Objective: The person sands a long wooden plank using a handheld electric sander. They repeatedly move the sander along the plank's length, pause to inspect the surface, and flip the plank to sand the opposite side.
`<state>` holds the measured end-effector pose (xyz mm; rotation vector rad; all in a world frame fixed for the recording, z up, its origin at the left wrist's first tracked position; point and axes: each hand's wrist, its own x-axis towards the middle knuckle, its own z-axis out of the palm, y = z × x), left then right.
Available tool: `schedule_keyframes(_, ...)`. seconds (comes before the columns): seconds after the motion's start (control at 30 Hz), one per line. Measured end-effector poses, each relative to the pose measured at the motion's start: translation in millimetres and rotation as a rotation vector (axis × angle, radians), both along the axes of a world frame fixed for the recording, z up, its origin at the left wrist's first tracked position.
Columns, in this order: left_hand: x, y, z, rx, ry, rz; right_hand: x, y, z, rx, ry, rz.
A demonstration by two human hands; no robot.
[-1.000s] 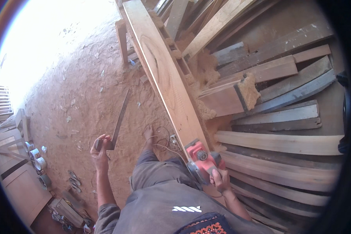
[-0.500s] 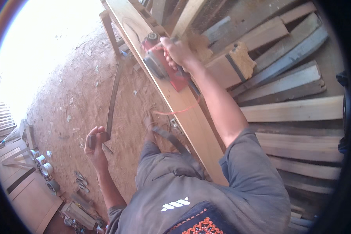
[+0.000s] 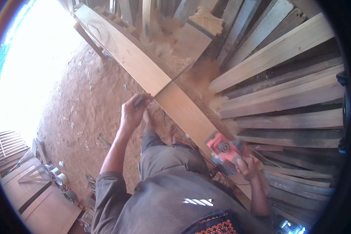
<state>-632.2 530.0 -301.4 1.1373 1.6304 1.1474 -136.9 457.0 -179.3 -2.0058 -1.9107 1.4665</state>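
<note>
Head view, only cam: we see a long pale plank [image 3: 160, 84] running from approx. 11 o'clock at the frame top down to approx. 5 o'clock, resting on a dark wooden stand at the far end. L hand [image 3: 132, 114] sits just left of frame centre, fingers wrapped tight around the handle end of a thin straight metal blade or rule [image 3: 168, 84]; we can't tell which. The blade lies across the plank w/ its far tip toward 1 o'clock, touching the plank's top face. R hand [image 3: 249, 167] at approx. 4 o'clock, closed on the rear grip of a red electric planer [image 3: 224, 150]; the planer sits on the plank's near end, sole down as far as we can tell. Sawdust [image 3: 206, 17] is heaped at 12 o'clock on a board, w/ a dusty haze above the plank's mid-section. Stacked boards [image 3: 284, 97] fan out from 1 to 4 o'clock, right of the plank. Reddish dirt floor [image 3: 78, 105] fills the 9 o'clock side, overexposed toward 10. Small tins [image 3: 58, 177] stand near 8 o'clock beside a pale wooden panel [image 3: 35, 199]. Grey shirt and trousers occupy 6 o'clock.
</note>
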Motion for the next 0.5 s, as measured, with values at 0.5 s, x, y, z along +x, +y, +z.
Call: schedule_keyframes(0.5,-39.6,-77.2,12.9,-0.016,-0.250,0.432,-184.3,142.2,-27.6,0.171,0.261,0.176)
